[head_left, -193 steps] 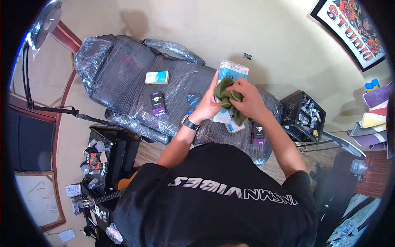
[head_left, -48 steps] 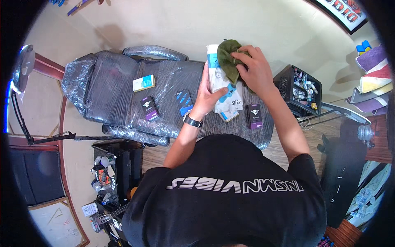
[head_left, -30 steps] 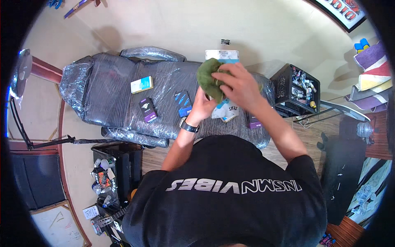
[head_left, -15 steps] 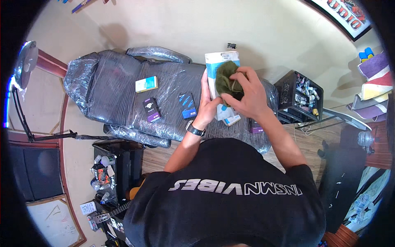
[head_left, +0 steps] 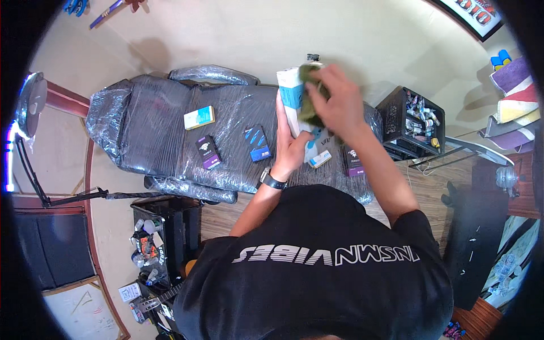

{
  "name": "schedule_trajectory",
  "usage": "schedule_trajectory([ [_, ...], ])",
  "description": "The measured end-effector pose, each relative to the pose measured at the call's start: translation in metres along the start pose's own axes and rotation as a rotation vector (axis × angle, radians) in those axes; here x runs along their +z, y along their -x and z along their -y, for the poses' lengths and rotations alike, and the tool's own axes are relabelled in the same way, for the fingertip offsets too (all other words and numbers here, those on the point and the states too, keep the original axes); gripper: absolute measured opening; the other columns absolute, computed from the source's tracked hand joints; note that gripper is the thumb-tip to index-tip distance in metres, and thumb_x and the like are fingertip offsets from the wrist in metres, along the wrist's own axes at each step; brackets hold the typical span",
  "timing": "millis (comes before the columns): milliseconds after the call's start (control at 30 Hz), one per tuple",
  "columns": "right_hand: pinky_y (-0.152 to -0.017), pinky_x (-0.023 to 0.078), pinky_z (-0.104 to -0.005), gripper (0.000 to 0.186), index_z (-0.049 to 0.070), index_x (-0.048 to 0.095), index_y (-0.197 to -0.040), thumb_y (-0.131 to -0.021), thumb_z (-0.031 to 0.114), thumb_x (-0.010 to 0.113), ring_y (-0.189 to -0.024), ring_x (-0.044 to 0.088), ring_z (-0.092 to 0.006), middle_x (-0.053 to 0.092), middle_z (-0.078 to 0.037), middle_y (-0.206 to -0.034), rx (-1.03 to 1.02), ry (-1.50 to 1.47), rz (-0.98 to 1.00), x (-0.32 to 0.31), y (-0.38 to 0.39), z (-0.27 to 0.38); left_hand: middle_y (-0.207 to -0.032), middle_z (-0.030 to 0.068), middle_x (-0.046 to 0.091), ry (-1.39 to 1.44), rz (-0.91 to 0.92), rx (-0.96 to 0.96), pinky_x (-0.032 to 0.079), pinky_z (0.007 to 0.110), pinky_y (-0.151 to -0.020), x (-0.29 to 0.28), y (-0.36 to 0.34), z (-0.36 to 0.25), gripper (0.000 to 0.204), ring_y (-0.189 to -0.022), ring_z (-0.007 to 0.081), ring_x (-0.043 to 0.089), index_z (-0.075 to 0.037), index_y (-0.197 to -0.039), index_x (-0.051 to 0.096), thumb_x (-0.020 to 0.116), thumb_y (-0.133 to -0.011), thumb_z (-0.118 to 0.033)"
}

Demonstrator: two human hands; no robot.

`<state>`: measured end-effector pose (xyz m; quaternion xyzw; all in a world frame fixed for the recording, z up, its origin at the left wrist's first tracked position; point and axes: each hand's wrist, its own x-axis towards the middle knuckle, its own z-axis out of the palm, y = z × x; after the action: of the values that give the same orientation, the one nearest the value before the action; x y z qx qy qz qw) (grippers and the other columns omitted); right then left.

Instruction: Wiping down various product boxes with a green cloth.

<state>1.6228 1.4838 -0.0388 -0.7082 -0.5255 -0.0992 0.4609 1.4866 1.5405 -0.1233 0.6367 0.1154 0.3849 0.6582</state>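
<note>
Now the tall white and blue box (head_left: 290,97) is up over the long black padded chair wrapped in clear plastic (head_left: 156,122), held snug in the grip of the left hand (head_left: 291,148). The soft dark green cloth (head_left: 311,107), bunched in the right hand's (head_left: 341,106) closed grip, has just moved higher, so it covers the box's upper front.

I saw bold white lettering across the black fabric T-shirt (head_left: 314,277), pale print on a black-and-purple rectangular box (head_left: 207,152) and a black-and-blue rectangular box (head_left: 258,143), dark letters on the held white-and-blue box (head_left: 291,97), and large letters on the black-framed poster (head_left: 475,14).
</note>
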Motion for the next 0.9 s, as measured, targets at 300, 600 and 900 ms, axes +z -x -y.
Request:
schedule_trajectory([
  [300,-0.070,0.052,-0.0451,0.018,0.004,0.064,-0.098,-0.088,0.017,0.071,-0.082,0.064,-0.0394,0.063,-0.015,-0.094,-0.008,-0.086,-0.122,-0.001,-0.005,0.005,-0.147,0.0208,0.045,-0.141,-0.026,0.070,0.043,0.040,-0.107,0.001,0.000,-0.008,0.107,-0.130,0.0320,0.052,-0.007,-0.163,0.003,0.055,-0.070,0.004],
  [600,-0.070,0.050,-0.0460,0.021,0.002,0.060,-0.098,-0.088,0.016,0.071,-0.082,0.062,-0.0415,0.062,-0.018,-0.092,0.107,-0.059,-0.161,-0.005,-0.014,-0.008,-0.146,0.0242,0.046,-0.099,0.016,0.071,0.040,0.042,-0.110,0.007,-0.002,-0.013,0.108,-0.132,0.0342,0.050,-0.005,-0.162,0.000,0.055,-0.069,0.000],
  [900,-0.069,0.050,-0.0455,0.018,0.002,0.062,-0.096,-0.088,0.015,0.071,-0.082,0.063,-0.0403,0.061,-0.018,-0.090,0.019,-0.102,-0.158,0.003,0.009,-0.009,-0.148,0.0230,0.045,-0.114,-0.015,0.022,0.038,0.042,-0.112,0.006,0.005,-0.016,0.108,-0.134,0.0336,0.049,-0.007,-0.163,-0.001,0.054,-0.069,0.002],
])
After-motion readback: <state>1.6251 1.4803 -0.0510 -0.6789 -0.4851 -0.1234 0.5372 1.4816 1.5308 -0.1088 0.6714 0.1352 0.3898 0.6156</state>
